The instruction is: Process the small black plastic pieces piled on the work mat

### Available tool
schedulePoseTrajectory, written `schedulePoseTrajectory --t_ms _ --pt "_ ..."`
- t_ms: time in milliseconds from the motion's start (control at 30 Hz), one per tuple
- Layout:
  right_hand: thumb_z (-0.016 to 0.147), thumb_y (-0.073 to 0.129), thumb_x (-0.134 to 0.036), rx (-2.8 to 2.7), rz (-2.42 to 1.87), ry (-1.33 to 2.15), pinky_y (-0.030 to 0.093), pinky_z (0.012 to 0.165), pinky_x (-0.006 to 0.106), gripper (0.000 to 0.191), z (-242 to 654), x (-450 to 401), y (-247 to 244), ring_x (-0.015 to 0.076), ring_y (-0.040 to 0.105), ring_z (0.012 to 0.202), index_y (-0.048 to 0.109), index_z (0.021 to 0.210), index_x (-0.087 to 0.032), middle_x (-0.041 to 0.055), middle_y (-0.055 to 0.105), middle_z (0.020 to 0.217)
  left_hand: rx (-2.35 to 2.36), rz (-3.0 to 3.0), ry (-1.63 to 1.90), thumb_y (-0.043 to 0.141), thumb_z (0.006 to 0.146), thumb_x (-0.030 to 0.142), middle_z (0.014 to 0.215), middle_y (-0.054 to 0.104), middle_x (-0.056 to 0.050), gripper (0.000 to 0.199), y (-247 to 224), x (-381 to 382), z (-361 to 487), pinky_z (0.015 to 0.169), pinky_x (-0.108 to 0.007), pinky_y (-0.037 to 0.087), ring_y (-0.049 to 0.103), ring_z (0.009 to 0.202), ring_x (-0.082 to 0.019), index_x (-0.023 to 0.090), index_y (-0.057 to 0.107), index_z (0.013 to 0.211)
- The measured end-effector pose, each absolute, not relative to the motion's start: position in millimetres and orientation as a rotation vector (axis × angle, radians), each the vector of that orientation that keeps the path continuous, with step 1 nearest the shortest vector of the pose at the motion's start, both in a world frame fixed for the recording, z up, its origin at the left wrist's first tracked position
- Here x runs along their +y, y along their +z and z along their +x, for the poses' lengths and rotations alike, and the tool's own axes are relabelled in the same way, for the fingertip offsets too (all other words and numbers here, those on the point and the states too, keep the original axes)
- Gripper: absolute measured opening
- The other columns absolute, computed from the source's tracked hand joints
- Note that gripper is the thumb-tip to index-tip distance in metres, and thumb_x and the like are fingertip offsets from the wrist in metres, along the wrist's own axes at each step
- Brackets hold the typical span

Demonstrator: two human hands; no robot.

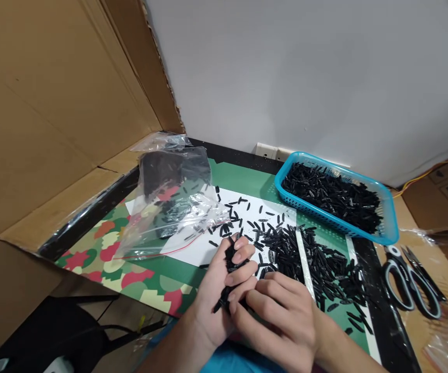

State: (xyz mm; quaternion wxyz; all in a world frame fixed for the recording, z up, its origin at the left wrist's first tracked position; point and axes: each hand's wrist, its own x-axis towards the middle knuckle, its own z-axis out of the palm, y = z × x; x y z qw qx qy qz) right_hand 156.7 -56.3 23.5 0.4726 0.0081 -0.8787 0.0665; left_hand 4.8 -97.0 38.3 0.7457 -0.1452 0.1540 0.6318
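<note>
My left hand [210,298] is turned palm up, its fingers curled around a small bunch of short black strips [229,257]. Against it, from the right, presses my right hand [284,311], with its fingers bent and closed at the left palm. Whatever lies between the right fingertips is hidden. Beyond the hands a heap of loose black strips [284,248] spreads over white paper [185,254] and a green mat [243,176]. Left of the heap lies a clear zip bag [138,241], with black strips in or beneath it.
A blue plastic basket [391,217] full of black strips stands at the back right. Scissors with grey-black handles [395,285] and a slim metal tool [422,267] lie on cardboard at right. A cardboard wall [53,93] rises at left; a grey wall [305,77] stands behind.
</note>
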Motion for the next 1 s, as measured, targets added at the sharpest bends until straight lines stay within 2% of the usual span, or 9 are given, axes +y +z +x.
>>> schedulePoseTrajectory --t_ms 167,300,467,533,633,700,833,900,1000 --pt "0.109 0.046 -0.012 -2.246 0.012 0.202 0.052 0.061 0.035 0.035 163.1 -49.2 25.7 0.0203 0.068 0.078 0.081 0.111 -0.008 0.0109 0.081 0.092 0.344 -0.386 1.364 0.046 0.116 0.032 0.066 0.041 0.009 0.033 34.4 -90.9 10.5 0.033 -0.015 0.022 0.036 0.034 -0.004 0.023 0.043 0.084" --pt "0.107 0.049 -0.010 -2.271 0.007 0.194 0.051 0.060 0.034 0.030 161.0 -48.7 29.1 0.0201 0.069 0.077 0.079 0.112 -0.007 0.0107 0.081 0.092 0.346 -0.440 1.388 0.028 0.120 0.039 0.066 0.041 0.009 0.042 39.4 -92.8 9.2 0.033 -0.014 0.023 0.041 0.034 -0.003 0.022 0.043 0.085" --pt "0.114 0.049 -0.028 -2.141 -0.148 0.268 0.053 0.066 0.038 0.032 160.4 -48.9 25.4 0.0233 0.068 0.081 0.070 0.124 -0.005 0.0136 0.077 0.092 0.315 -0.436 1.390 0.021 0.121 0.039 0.067 0.042 0.008 0.044 49.8 -107.7 -4.6 0.033 -0.014 0.020 0.042 0.035 -0.004 0.022 0.041 0.085" --pt "0.112 0.052 -0.020 -2.143 -0.358 0.354 0.053 0.073 0.039 0.023 161.1 -45.6 21.2 0.0226 0.067 0.084 0.066 0.126 -0.009 0.0128 0.076 0.097 0.277 -0.447 1.401 0.020 0.121 0.040 0.069 0.044 0.007 0.045 53.6 -119.2 -10.2 0.033 -0.014 0.019 0.044 0.037 -0.005 0.023 0.040 0.084" --pt "0.108 0.058 -0.010 -2.360 -0.618 0.372 0.049 0.084 0.041 0.015 157.8 -38.7 14.7 0.0241 0.065 0.092 0.066 0.119 -0.016 0.0096 0.075 0.103 0.221 -0.463 1.396 0.023 0.120 0.040 0.071 0.043 0.006 0.043 56.7 -138.4 -15.8 0.033 -0.015 0.017 0.046 0.041 -0.006 0.023 0.039 0.085" --pt "0.109 0.058 -0.013 -2.518 -0.669 0.384 0.046 0.088 0.043 0.012 151.2 -36.0 12.2 0.0260 0.063 0.095 0.067 0.114 -0.018 0.0085 0.074 0.105 0.194 -0.446 1.373 0.035 0.119 0.034 0.072 0.043 0.007 0.036 56.3 -149.0 -17.2 0.033 -0.014 0.016 0.043 0.041 -0.005 0.022 0.041 0.086" --pt "0.104 0.065 -0.012 -2.633 -0.615 0.590 0.043 0.086 0.041 0.012 129.3 -39.6 14.0 0.0258 0.058 0.097 0.067 0.113 -0.019 0.0066 0.071 0.108 0.181 -0.405 1.317 0.061 0.111 0.024 0.071 0.042 0.010 0.030 54.4 -159.0 -17.1 0.032 -0.015 0.013 0.034 0.040 -0.004 0.022 0.043 0.087" --pt "0.095 0.073 -0.009 -2.682 -0.562 0.709 0.042 0.086 0.040 0.017 115.9 -43.0 15.9 0.0256 0.057 0.098 0.067 0.107 -0.019 0.0058 0.070 0.108 0.229 -0.416 1.321 0.065 0.109 0.026 0.070 0.041 0.010 0.032 56.4 -159.1 -18.4 0.033 -0.015 0.011 0.033 0.041 -0.005 0.022 0.043 0.086" --pt "0.088 0.075 -0.004 -2.685 -0.556 0.851 0.041 0.084 0.038 0.020 98.0 -45.7 15.6 0.0242 0.056 0.097 0.067 0.098 -0.020 0.0043 0.068 0.107 0.270 -0.429 1.343 0.060 0.112 0.027 0.068 0.041 0.010 0.033 63.6 -156.3 -24.2 0.032 -0.015 0.009 0.032 0.040 -0.005 0.023 0.042 0.085"
